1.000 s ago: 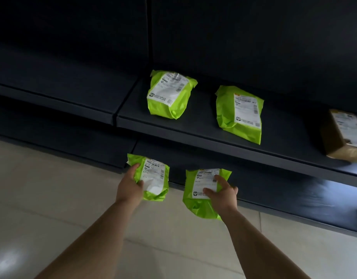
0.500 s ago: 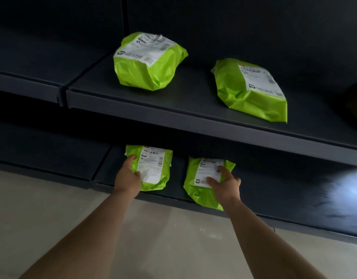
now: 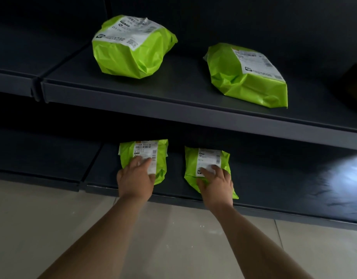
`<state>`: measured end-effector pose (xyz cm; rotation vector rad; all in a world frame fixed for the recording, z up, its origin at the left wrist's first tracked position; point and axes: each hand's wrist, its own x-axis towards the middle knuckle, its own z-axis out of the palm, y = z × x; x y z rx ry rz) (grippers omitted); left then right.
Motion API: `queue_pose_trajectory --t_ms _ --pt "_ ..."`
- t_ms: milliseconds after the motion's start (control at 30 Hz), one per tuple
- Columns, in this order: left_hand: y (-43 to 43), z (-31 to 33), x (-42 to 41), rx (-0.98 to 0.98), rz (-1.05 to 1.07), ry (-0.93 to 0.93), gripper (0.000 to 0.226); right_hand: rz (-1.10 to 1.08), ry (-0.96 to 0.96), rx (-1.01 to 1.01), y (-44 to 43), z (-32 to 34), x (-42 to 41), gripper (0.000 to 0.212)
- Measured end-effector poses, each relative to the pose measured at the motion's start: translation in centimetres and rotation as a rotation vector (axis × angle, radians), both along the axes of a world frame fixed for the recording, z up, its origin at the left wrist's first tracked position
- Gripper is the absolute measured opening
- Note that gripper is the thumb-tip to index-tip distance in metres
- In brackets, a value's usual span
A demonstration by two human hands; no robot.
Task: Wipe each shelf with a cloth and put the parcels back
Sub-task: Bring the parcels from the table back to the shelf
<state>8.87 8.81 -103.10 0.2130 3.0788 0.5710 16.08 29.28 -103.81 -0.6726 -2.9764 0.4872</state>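
Left hand (image 3: 135,179): palm down on the near end of the left lower parcel (image 3: 162,156), fingers laid flat and a little spread over its white label; no pinch visible.
Right hand (image 3: 216,183): palm down on the near end of the right lower parcel (image 3: 190,160), fingers stretched flat onto the label; cannot tell whether the thumb tucks under the edge.
Lower parcels: both green, lying flat on the lower shelf (image 3: 274,178), side by side and apart, one under each hand.
Long axis: front to back, running from the shelf lip towards the dark rear, roughly in line with each forearm.
Direction from hands: straight ahead and away from the body; likely only a short push inward or a plain lift-off left.
Nearer hand: neither, one parcel each; the right parcel's near corner sits close to the front lip, so probably needs the deeper push.
Upper shelf (image 3: 173,87): two bigger green parcels, the left one (image 3: 133,57) bulging, the right one (image 3: 244,83) lying slanted, well apart.
Far right: a dim brown box (image 3: 354,81), mostly in shadow.
Cloth: none in view.
Floor (image 3: 53,218): pale tiles below the shelf.
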Motion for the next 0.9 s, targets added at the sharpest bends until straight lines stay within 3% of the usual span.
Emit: queue_pose_trajectory --t_ms 567,767,900 --pt "0.3 -2.0 -4.7 0.03 -0.106 0.043 0.052 -0.021 -0.057 -0.072 4.0 -1.0 -2.4 0.049" --pt "0.1 -0.5 -3.6 0.049 -0.079 0.058 0.052 -0.055 0.067 -0.09 3.5 0.3 -1.4 0.049" --pt "0.6 1.9 -1.5 0.102 -0.097 0.08 0.044 -0.106 0.151 -0.211 2.8 2.2 0.6 0.043"
